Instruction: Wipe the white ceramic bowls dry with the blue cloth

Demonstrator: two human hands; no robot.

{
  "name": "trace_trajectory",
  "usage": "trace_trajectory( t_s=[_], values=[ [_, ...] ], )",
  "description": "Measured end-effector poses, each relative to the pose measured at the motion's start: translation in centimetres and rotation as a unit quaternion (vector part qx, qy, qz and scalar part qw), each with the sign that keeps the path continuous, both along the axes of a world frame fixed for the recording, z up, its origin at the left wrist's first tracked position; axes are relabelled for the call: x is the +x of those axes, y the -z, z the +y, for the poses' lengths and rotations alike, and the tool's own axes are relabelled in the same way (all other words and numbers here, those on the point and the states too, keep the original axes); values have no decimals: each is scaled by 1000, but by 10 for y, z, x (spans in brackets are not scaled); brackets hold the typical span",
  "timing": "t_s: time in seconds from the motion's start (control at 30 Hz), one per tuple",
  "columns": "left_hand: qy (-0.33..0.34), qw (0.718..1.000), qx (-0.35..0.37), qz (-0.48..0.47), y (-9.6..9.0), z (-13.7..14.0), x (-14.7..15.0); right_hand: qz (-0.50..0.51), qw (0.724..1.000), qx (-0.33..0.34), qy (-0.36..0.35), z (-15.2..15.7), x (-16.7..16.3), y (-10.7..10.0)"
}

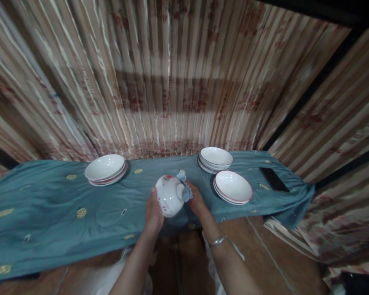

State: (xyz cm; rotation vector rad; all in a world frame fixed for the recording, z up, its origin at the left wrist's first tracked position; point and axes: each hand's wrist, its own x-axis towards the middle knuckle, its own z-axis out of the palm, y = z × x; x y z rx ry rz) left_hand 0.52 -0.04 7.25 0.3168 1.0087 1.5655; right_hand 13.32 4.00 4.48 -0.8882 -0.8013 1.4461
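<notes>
My left hand (153, 211) is closed on the rim side of a white bowl (169, 198) with red flower patterns. The bowl is tipped on its side above the front of the table, its foot turned to the right. In my right hand (196, 200) is a crumpled light blue cloth (187, 191), pressed against the bowl's foot. The fingers of that hand are partly hidden behind the cloth. The inside of the bowl faces away from view.
A teal cloth (110, 209) with yellow motifs covers the table. White dishes (106, 168) are stacked at left; dark-rimmed bowls (217, 157) and red-rimmed dishes (233, 187) at right. A black phone (273, 179) lies near the right end. Curtains (172, 94) hang behind.
</notes>
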Motion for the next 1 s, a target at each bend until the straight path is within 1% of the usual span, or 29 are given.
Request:
trace_trajectory(
  t_s=[0.07,0.1,0.17,0.27,0.33,0.43,0.5,0.57,0.63,0.7,0.77,0.83,0.9,1.0],
  values=[
    [-4,999,-2,-40,-1,3,-2,3,1000,19,-21,-2,-2,1],
    [0,998,2,-60,-2,4,-4,4,999,27,-21,-4,-4,2],
    [2,996,5,-90,-2,7,-8,-3,1000,29,4,-6,-9,6],
    [-19,995,-14,-102,-2,10,-14,-29,998,28,45,-11,-20,16],
    [-29,994,-24,-104,-5,10,-17,-33,997,12,67,-16,-28,24],
    [-36,994,-30,-103,-12,10,-19,-14,995,-35,91,-22,-39,34],
    [-44,993,-33,-102,-19,9,-19,-14,994,-53,94,-25,-44,39],
    [-54,993,-32,-104,-25,9,-19,-44,994,-54,85,-28,-47,42],
    [-63,992,-25,-106,-29,10,-21,-101,992,-38,65,-31,-46,44],
    [-73,992,-14,-106,-31,13,-24,-173,984,-8,31,-32,-42,43],
    [-85,992,-8,-98,-31,15,-28,-242,970,28,-12,-32,-35,40],
    [-93,992,-12,-83,-31,15,-32,-295,953,67,-32,-30,-26,34],
    [-94,993,-24,-68,-30,14,-34,-326,940,97,-5,-27,-18,27],
    [-86,995,-35,-47,-25,11,-36,-350,927,113,71,-24,-9,15]
  ],
)
